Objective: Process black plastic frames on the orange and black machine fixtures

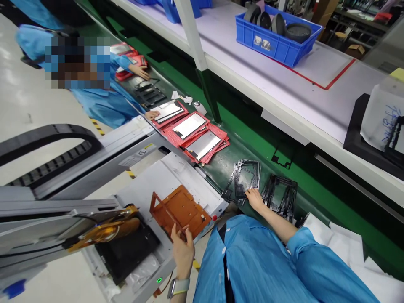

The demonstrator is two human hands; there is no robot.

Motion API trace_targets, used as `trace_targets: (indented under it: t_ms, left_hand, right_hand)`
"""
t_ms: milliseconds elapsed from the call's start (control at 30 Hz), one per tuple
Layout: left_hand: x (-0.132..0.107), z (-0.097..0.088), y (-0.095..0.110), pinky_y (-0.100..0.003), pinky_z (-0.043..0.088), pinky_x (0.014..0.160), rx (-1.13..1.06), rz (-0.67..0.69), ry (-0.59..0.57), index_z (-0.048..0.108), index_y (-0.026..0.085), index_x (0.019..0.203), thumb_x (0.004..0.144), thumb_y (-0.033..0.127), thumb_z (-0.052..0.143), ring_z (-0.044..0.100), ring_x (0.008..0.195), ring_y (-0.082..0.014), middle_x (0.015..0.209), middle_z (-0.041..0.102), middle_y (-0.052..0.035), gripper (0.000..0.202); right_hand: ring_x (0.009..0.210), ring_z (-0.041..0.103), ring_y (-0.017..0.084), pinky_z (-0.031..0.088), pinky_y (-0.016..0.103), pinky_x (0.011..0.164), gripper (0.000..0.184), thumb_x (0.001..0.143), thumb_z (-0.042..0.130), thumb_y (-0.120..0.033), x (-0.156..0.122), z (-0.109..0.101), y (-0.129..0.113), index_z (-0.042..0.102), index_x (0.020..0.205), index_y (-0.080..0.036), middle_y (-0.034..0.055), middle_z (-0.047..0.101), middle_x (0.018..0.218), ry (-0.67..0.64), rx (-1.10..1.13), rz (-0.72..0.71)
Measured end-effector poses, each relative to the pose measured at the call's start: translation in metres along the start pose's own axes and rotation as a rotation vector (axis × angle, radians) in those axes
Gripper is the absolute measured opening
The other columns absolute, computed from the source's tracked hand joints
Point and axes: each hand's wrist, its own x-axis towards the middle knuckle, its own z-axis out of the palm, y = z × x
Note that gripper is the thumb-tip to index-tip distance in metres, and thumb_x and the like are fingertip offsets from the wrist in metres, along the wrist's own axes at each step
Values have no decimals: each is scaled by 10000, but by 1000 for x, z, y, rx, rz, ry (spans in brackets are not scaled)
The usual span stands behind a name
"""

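My left hand [183,249], a watch on its wrist, is closed on the near end of an orange-brown hinged frame [164,213]. That frame stands tilted up over an orange-brown fixture plate [186,206] on the grey machine bed. To the right, my right hand [256,200] has its fingers closed at the lower edge of a thin black rectangular frame [242,194], the top one of a loose stack on the green bench. Another pile of black frames [279,195] lies just right of that hand.
Screen panels [203,145] on red bubble-wrap bags lie farther along the bench [217,162]. A co-worker in blue [104,105] reaches over them. A machine arm with an orange roller [120,229] is at left. White sheets [337,244] lie at right; a blue crate [274,42] stands on the shelf.
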Motion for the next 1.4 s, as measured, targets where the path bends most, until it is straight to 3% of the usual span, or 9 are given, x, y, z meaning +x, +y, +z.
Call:
trace_targets:
  t_ms: [167, 267, 400, 633, 800, 933, 1100, 1267, 1400]
  left_hand:
    - [-3, -11, -1, -509, 589, 1075, -25, 49, 57, 378, 119, 1626, 1037, 515, 476, 724, 1231, -315, 1325, 741, -193, 717]
    - [-9, -21, 2, -554, 508, 1206, 52, 193, 179, 437, 78, 1585, 1061, 460, 460, 586, 1447, -350, 1520, 606, -255, 649]
    - [-18, -35, -2, -553, 388, 1320, 146, 367, 197, 438, 147, 1605, 1090, 308, 391, 372, 1634, -327, 1703, 413, -241, 542]
    - [-27, -45, -21, -584, 479, 1256, 155, 530, 54, 606, 187, 1432, 1078, 267, 482, 387, 1630, -342, 1783, 315, -198, 384]
    - [-23, -54, -24, -562, 517, 1226, 153, 575, 25, 628, 207, 1438, 1059, 252, 546, 427, 1608, -345, 1810, 273, -184, 391]
    - [-20, -62, -33, -610, 466, 1269, 146, 629, 28, 619, 207, 1470, 1042, 242, 572, 308, 1670, -365, 1803, 297, -178, 432]
    - [-12, -71, -40, -613, 437, 1290, 194, 762, -15, 625, 176, 1438, 1044, 268, 582, 218, 1703, -354, 1776, 364, -183, 407]
    - [12, -64, -37, -569, 408, 1318, 202, 928, -131, 595, 152, 1502, 1054, 279, 551, 291, 1682, -320, 1697, 506, -169, 468]
    - [33, -48, -37, -564, 377, 1327, 159, 988, -278, 604, 125, 1504, 1061, 329, 532, 406, 1627, -329, 1602, 606, -195, 493]
  right_hand:
    - [1119, 612, 264, 466, 403, 1044, 228, 1047, 551, -103, 1, -14, 7, 706, 1207, -149, 155, 666, 1220, 38, 32, -26]
    - [1115, 609, 249, 484, 380, 1022, 217, 1072, 553, -154, -3, -15, -16, 683, 1246, -154, 136, 650, 1229, 41, 65, -112]
    - [1141, 598, 234, 488, 358, 1018, 229, 1036, 590, -120, -1, 8, -88, 673, 1240, -181, 109, 643, 1231, -19, 138, -399]
    - [1130, 596, 239, 477, 377, 1043, 191, 1020, 584, -69, 19, 61, -219, 726, 1101, -168, 111, 652, 1185, -179, 56, -687]
    - [1154, 581, 263, 469, 416, 1074, 214, 1016, 582, -65, 31, 77, -244, 748, 1125, -144, 123, 651, 1185, -161, 26, -628]
    - [1190, 578, 269, 448, 452, 1143, 251, 996, 594, -48, 29, 82, -253, 752, 1163, -149, 126, 655, 1226, -125, 31, -547]
    - [1352, 550, 294, 415, 506, 1235, 412, 1038, 549, -120, 9, 84, -267, 671, 1426, -181, 155, 640, 1415, -15, 98, -425]
    - [1669, 235, 395, 344, 638, 1298, 713, 1032, 487, -175, -16, 91, -261, 327, 1722, -91, 246, 290, 1778, 160, 93, -100]
    - [1689, 206, 373, 319, 605, 1336, 759, 987, 510, -165, -49, 107, -261, 325, 1708, -20, 264, 245, 1784, 95, 66, -122]
